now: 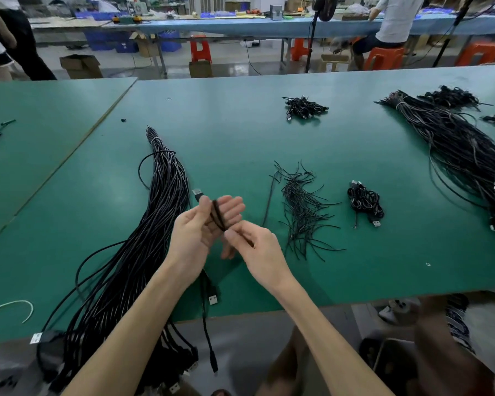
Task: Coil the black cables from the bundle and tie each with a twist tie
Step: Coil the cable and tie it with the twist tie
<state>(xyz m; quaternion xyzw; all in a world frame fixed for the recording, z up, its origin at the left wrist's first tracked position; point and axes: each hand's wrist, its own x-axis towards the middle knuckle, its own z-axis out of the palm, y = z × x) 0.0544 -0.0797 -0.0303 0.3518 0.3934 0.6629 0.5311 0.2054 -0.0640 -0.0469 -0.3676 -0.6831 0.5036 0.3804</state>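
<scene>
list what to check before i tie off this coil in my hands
1. Grip: left hand holds the black cable coil: ok.
2. Pinch: right hand pinches the coil's near end: ok.
3. Tail fully wound in: cannot tell, hands hide it.
4. Supply: twist tie pile lies on the green table, right of both hands: ok.
5. Tie already picked up: cannot tell.

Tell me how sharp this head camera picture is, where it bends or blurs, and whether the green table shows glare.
Head view: the wide-angle lens bows the green table at its edges; lighting is even, shadows soft; no harsh glare, only a pale sheen beside the cable bundle; the left hand, right hand and the coiled cable they pinch look slightly soft; bottom corners smear.
</scene>
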